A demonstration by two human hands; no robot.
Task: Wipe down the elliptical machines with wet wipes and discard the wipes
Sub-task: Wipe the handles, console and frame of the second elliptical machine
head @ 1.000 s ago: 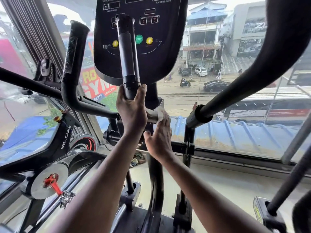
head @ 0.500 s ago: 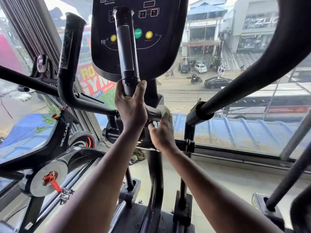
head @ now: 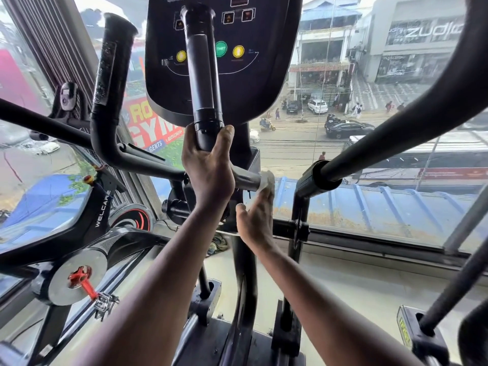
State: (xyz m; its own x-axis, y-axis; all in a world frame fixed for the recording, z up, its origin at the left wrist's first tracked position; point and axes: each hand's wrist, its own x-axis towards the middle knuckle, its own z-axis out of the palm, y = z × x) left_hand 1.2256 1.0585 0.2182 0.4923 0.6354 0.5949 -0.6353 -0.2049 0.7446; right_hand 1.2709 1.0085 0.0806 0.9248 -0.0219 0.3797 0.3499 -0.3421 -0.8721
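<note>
Head view: wipe is back in sight, bunched white at the right end of the short horizontal silver bar below the console; half a second ago it was hidden behind the hand, a second ago it showed at about the same spot. Right hand presses the wipe onto the bar end, fingers look fairly straight, thumb apart; fingertips are hidden behind the wipe, so I can't tell if they wrap the bar. Left hand stays clamped round the base of the upright black handle. Reads as a back-and-forth scrub along the bar, so wiping is mid-stroke. Discard not started. Right-side moving arm looks untouched.
</note>
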